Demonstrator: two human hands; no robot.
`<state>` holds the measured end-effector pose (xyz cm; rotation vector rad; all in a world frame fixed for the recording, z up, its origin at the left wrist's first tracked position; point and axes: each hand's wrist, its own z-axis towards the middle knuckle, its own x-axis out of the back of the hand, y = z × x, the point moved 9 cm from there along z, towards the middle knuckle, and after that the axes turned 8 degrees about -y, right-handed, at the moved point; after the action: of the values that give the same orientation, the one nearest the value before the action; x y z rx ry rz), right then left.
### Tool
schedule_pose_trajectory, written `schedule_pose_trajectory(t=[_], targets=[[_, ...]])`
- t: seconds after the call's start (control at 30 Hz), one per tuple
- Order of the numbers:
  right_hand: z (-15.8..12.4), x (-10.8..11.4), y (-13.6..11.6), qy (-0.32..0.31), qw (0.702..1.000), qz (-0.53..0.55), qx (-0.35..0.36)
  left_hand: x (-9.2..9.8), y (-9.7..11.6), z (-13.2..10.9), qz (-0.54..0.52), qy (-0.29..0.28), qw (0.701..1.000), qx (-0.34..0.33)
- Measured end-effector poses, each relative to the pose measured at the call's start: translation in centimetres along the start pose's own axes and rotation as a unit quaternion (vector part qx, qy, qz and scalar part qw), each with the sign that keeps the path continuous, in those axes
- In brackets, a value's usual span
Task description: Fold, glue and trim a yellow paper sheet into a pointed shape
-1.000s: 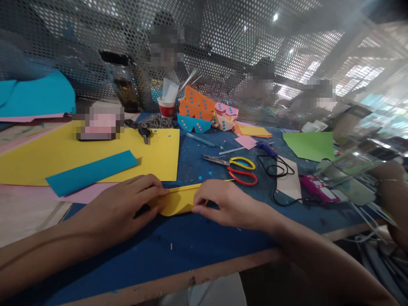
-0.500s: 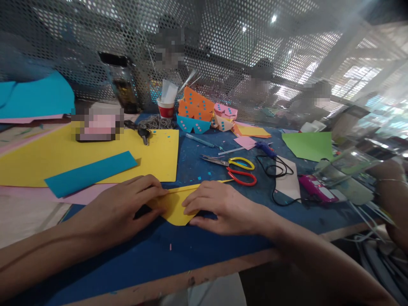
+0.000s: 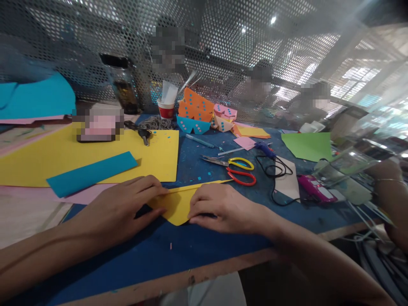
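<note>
Yellow piece (image 3: 175, 207): a small bit of paper with a narrow strip along its far edge, on the near part of the desk (image 3: 153, 261), between the two hands; its thin tip reaches right, close to the scissors.
Left hand (image 3: 135, 202): fingers grasping the piece's left end, index on top, thumb nearer the person.
Right hand (image 3: 219, 208): fingers bent and gripping the piece's right part, tips at its near edge.
Scissors (image 3: 219, 161): just beyond the right hand, blades pointing left, one handle yellow, one red.
Left side: a blue strip (image 3: 92, 173) lies across a large yellow sheet (image 3: 161, 157); keys (image 3: 145, 135) rest on that sheet, near a pink object (image 3: 100, 125) that is blurred out.
Far edge: a dark-lidded jar (image 3: 124, 87), a red and white cup (image 3: 166, 110), then orange cut-outs (image 3: 196, 107) with dots, standing behind a blue cut-out (image 3: 193, 124).
Right side: a glue gun (image 3: 265, 149) with a looped black cord (image 3: 269, 174), a green sheet (image 3: 309, 146) and a magenta box (image 3: 315, 188).
Right edge: another person's arm (image 3: 387, 182), with a thin band on it.
Backdrop: a perforated screen (image 3: 207, 25), with people dimly visible through it.
</note>
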<state>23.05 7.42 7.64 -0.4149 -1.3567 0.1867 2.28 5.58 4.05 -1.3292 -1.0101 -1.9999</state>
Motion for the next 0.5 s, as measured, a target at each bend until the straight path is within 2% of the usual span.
schedule_pose_trajectory(t=[0.1, 0.23, 0.5], targets=[[-0.2, 0.0, 0.3, 0.006, 1.000, 0.004, -0.010, 0.2, 0.3, 0.1, -0.002, 0.009, 1.000, -0.024], [-0.1, 0.1, 0.7, 0.024, 0.999, 0.027, -0.029, 0.2, 0.1, 0.0, 0.005, 0.019, 1.000, -0.005], [0.2, -0.4, 3.0, 0.052, 0.981, 0.065, -0.176, 0.4, 0.5, 0.1, 0.017, 0.020, 0.999, -0.028]])
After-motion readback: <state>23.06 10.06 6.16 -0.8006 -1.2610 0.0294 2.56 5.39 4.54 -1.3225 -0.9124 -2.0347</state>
